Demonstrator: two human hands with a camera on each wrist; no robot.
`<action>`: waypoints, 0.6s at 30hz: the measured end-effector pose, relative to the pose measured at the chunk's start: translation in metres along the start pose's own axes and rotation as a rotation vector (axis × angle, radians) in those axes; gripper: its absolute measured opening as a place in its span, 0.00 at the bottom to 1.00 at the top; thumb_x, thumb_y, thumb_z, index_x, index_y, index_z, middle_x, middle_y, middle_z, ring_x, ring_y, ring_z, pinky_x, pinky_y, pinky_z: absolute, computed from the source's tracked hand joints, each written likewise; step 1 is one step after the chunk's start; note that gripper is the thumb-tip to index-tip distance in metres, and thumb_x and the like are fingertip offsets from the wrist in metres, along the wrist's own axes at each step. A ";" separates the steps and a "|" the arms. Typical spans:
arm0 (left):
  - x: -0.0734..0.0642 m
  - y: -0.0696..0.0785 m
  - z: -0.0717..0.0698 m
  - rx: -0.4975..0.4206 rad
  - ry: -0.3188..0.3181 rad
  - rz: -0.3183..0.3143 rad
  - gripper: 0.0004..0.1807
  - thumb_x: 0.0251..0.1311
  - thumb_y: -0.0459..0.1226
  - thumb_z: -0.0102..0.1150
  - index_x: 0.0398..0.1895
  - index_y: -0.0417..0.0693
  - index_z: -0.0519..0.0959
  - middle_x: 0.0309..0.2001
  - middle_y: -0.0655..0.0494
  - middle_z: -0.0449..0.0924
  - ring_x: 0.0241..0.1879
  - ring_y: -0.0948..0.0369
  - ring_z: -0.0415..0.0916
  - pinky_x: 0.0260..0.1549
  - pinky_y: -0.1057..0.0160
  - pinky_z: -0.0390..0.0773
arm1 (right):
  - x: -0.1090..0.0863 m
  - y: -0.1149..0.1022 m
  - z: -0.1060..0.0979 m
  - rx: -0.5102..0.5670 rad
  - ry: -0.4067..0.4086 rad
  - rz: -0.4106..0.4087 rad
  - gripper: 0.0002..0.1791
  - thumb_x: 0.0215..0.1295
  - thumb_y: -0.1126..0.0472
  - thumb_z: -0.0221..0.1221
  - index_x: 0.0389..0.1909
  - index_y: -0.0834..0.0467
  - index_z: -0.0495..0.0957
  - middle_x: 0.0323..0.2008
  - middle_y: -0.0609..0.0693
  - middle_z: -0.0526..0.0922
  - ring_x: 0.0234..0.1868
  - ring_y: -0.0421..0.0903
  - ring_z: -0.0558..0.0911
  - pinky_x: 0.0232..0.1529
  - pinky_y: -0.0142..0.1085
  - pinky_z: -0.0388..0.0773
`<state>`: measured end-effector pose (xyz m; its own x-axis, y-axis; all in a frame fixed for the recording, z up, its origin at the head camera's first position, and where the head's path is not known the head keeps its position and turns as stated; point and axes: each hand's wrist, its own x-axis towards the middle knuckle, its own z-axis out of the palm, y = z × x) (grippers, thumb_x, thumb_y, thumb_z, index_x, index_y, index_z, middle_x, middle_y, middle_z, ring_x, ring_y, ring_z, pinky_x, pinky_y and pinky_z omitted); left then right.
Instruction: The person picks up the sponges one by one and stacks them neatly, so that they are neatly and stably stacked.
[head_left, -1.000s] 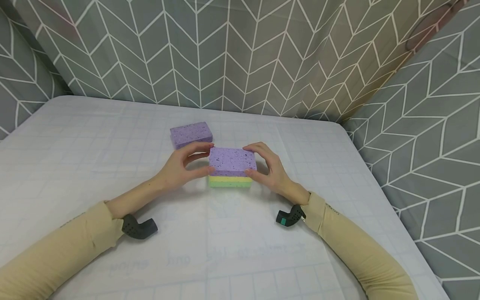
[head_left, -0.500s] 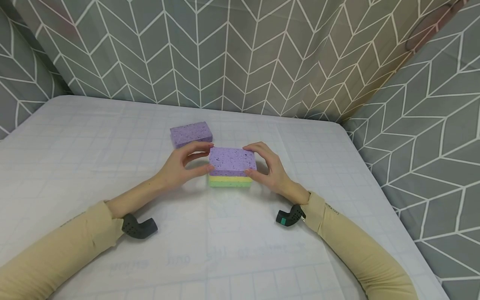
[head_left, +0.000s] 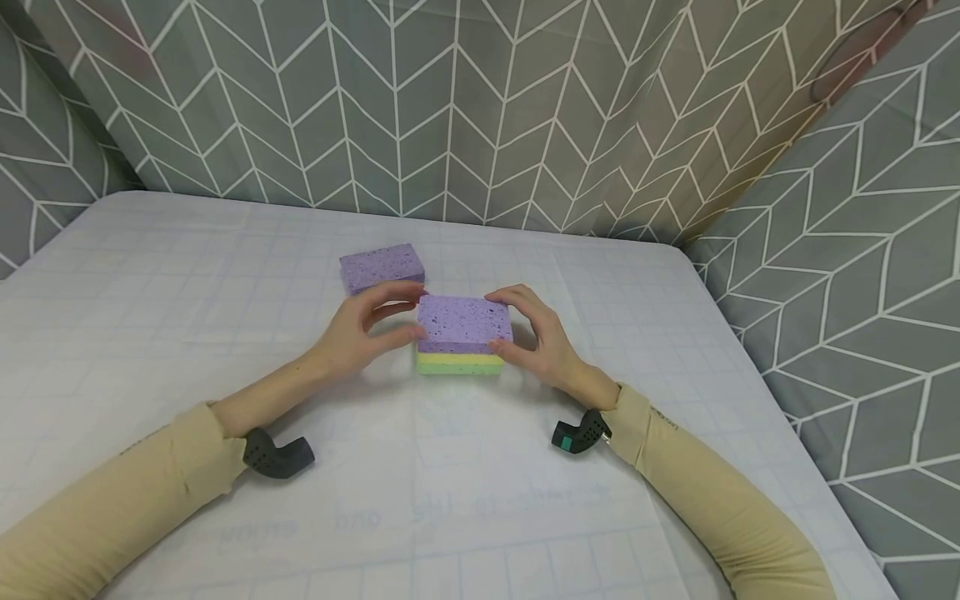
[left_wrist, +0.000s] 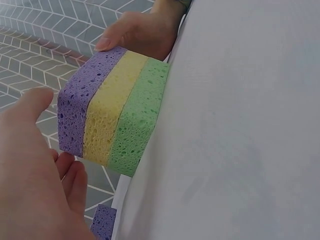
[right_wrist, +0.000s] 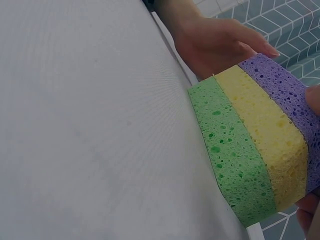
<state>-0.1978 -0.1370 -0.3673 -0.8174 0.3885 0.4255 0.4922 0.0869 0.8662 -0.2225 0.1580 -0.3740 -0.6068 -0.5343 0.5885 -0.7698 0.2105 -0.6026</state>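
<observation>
Three sponges lie stacked flat in the middle of the table in the head view: a purple sponge [head_left: 465,321] on top, a yellow sponge [left_wrist: 107,112] beneath it and a green sponge [right_wrist: 227,145] at the bottom. My right hand [head_left: 536,337] holds the purple sponge's right end between thumb and fingers. At its left end is my left hand [head_left: 367,329], fingers loosely bent. The left wrist view shows a small gap between my left thumb [left_wrist: 40,100] and the sponge; the fingers are close to its far corner. A second purple sponge [head_left: 381,267] lies behind my left hand.
A white cloth with faint grid lines covers the table [head_left: 420,492]. Grey curtains [head_left: 420,108] with a white chevron pattern stand behind it and along both sides. Dark wrist cameras [head_left: 279,454] sit below both hands.
My left hand has drawn back slightly to the left, its thumb coming away from the top purple sponge. My right hand and the stack have hardly moved.
</observation>
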 end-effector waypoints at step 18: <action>0.004 -0.007 -0.007 0.050 0.108 -0.040 0.26 0.61 0.28 0.65 0.63 0.36 0.73 0.60 0.41 0.76 0.62 0.51 0.73 0.67 0.64 0.73 | 0.007 -0.032 -0.003 0.020 -0.013 0.018 0.29 0.52 0.66 0.61 0.56 0.74 0.73 0.53 0.67 0.77 0.56 0.58 0.74 0.66 0.38 0.67</action>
<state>-0.2068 -0.1424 -0.3697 -0.8630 0.2827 0.4186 0.4703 0.1472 0.8701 -0.2028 0.1501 -0.3484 -0.6181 -0.5410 0.5703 -0.7543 0.2039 -0.6241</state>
